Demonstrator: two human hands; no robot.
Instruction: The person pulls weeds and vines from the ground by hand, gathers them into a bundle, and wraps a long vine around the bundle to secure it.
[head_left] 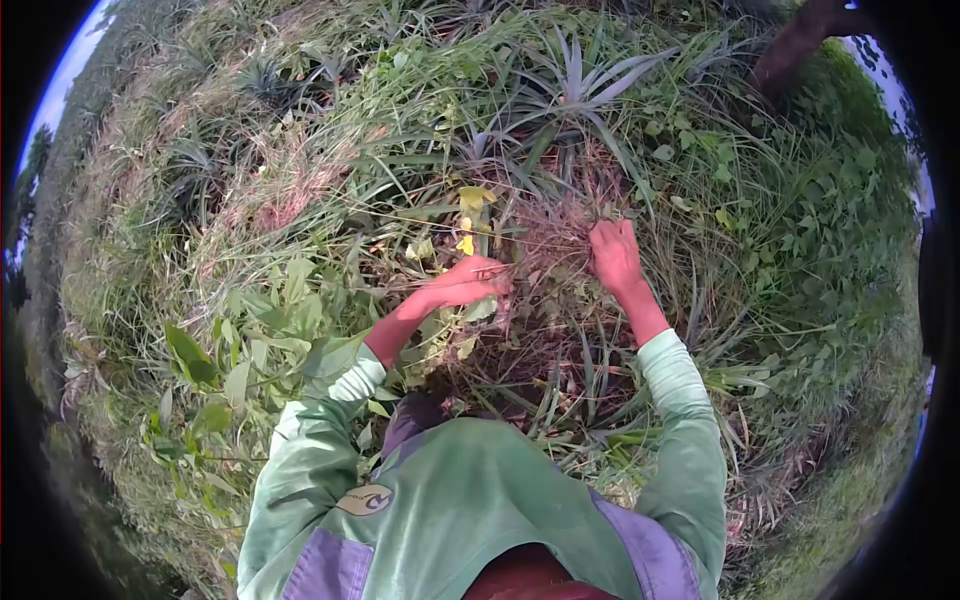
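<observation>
Dry stems and thin grass point(548, 228) lie tangled between my two hands. My left hand point(470, 281) is at the left side of the tangle, its fingers curled around some stems, just below a yellow leaf point(466, 243). On the right, my right hand point(614, 252) is closed in a fist at the edge of the same dry stems; what its fingers hold is hidden. A spiky grey-green plant point(574, 88) stands beyond both hands.
Broad-leaved green plants point(235, 375) rise at the left, near my left sleeve. A dark tree trunk point(797, 48) leans at the top right. Leafy vines point(830, 225) cover the right side, and more spiky plants point(195, 165) grow at the upper left.
</observation>
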